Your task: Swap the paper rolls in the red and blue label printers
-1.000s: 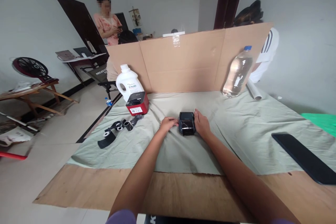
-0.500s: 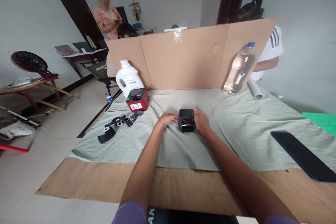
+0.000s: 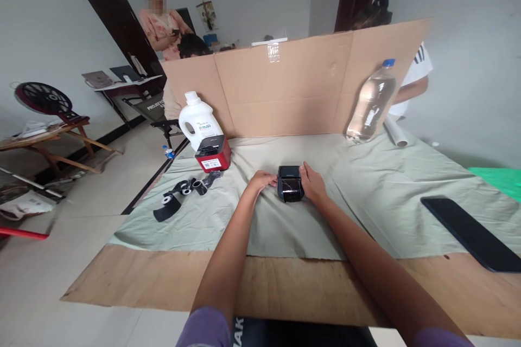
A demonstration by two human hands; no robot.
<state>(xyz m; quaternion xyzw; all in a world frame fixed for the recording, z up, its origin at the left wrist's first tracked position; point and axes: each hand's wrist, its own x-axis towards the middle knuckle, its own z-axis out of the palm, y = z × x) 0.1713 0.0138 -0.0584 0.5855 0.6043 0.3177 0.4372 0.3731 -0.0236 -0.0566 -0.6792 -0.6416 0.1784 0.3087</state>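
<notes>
A small black boxy device [image 3: 290,184], apparently a portable printer, sits on the pale green cloth in the middle of the table. Its front part is glossy. My right hand [image 3: 312,180] is closed round its right side, thumb up along the edge. At the left edge, the bent fingers of my left hand [image 3: 262,180] press together against the device. Several dark rolls [image 3: 168,207] with white cores lie to the left on the cloth, near a red and black box-like device [image 3: 213,154] with a white label.
A white jug [image 3: 201,122] stands behind the red device. A cardboard panel [image 3: 280,95] closes off the back. At right are a large clear bottle [image 3: 371,103], a white roll [image 3: 395,131] and a black phone-like slab [image 3: 474,233]. Two people sit behind the panel; another person [image 3: 163,38] stands farther back.
The view has shifted slightly. Both hands stay at the black device, with little visible movement. The glossy front of the device catches the light a bit differently.
</notes>
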